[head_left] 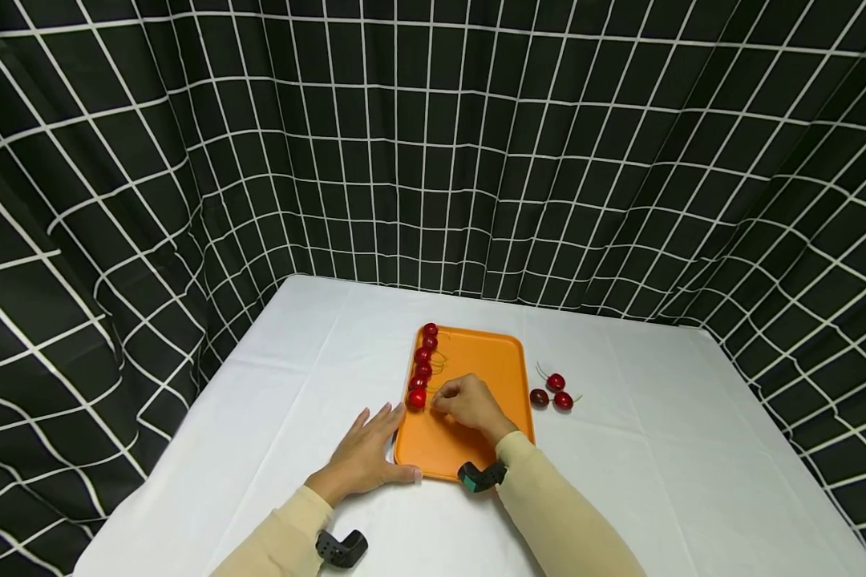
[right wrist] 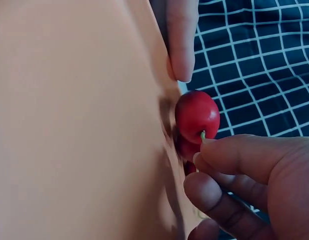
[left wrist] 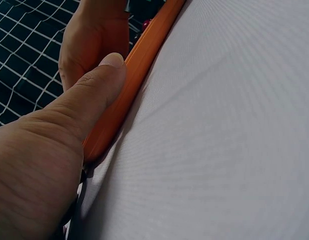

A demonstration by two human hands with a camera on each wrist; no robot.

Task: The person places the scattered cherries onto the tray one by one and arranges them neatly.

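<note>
An orange tray (head_left: 476, 353) lies on the white table with a row of red cherries (head_left: 422, 354) down its left edge, stems toward the middle. At the near end of that row is a bright red cherry (right wrist: 197, 115). My right hand (head_left: 469, 403) reaches over the tray and pinches this cherry's green stem between thumb and finger, as the right wrist view shows. With fingers spread, my left hand (head_left: 364, 455) rests at the tray's near left corner. Its thumb (left wrist: 102, 85) touches the near rim, and its fingertips reach the left side close to the cherry.
To the right of the tray, a dark cherry (head_left: 539, 397) and two red cherries (head_left: 559, 391) lie on the white tablecloth (head_left: 642, 465). A black curtain with a white grid (head_left: 433, 160) encloses the table's back and sides.
</note>
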